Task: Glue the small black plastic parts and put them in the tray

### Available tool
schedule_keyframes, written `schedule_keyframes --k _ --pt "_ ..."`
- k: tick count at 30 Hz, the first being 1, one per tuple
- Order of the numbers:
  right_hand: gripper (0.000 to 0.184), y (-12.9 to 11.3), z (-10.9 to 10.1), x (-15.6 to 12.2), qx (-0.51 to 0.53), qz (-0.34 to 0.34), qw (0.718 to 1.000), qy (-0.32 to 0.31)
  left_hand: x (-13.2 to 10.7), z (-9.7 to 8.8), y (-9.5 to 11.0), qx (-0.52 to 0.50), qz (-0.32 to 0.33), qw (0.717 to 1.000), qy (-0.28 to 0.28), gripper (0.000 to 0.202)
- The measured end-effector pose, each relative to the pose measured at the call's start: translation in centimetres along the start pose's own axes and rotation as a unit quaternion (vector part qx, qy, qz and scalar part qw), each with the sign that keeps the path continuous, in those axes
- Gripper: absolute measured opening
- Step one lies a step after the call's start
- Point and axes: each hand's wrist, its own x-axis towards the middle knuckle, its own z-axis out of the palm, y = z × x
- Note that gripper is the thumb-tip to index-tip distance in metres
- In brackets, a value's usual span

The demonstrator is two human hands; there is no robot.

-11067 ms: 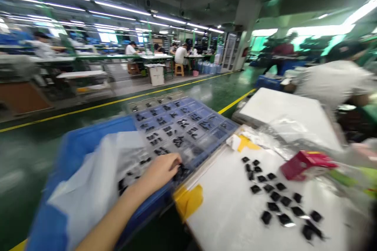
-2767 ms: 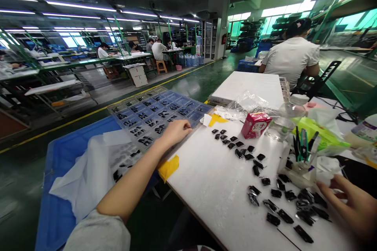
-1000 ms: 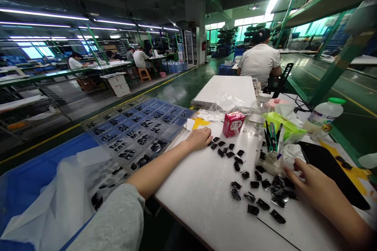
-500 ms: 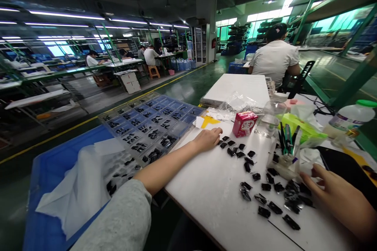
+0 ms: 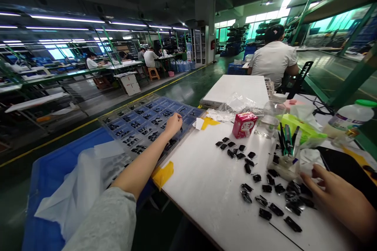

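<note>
The left hand (image 5: pixel 173 123) has just moved off the table and back out over a clear plastic compartment tray (image 5: pixel 141 119). Its grip is drawn together, with thumb and fingertips meeting above a compartment near the tray's edge. Whether it is pinching anything is too small to tell. The tray's compartments hold small black parts (image 5: pixel 137 149) of a kind that cannot be made out, and the tray sits just off the left side of the table (image 5: pixel 206 200), partly over a blue plastic crate (image 5: pixel 41 211) lined with a white plastic sheet (image 5: pixel 85 188).

The right hand (image 5: pixel 335 200) is at the table's right side with its grip open, the fingers curved and apart, just beside a crumpled white tissue (image 5: pixel 309 170). Next to those fingers, a loose scatter of black pieces (image 5: pixel 277 198) runs across the table toward a pink-and-white box (image 5: pixel 244 124). A cup of pliers and tweezers (image 5: pixel 287 141) stands on the table between the box and the tissue. A strip of yellow tape (image 5: pixel 162 174) marks the table's left edge, under the left forearm.
</note>
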Motion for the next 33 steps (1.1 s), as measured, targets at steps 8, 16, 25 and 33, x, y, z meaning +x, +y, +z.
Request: schedule_keyframes --k 8,16,25,33 --pt "0.043 -0.6 -0.3 -0.1 0.001 0.003 1.0 -0.011 0.8 1.9 -2.2 -0.02 -0.023 0.998 -0.049 0.03" --pt "0.048 -0.6 -0.3 -0.1 -0.004 0.009 1.0 -0.018 1.7 2.6 -2.0 -0.039 -0.003 0.998 -0.043 0.03" --pt "0.046 -0.4 -0.3 -0.2 -0.011 0.01 1.0 -0.02 1.9 1.0 -3.7 -0.02 0.019 0.997 -0.07 0.031" --pt "0.046 -0.2 -0.2 -0.2 -0.012 0.016 1.0 -0.02 1.0 -0.1 -4.0 0.051 0.042 0.989 -0.135 0.03"
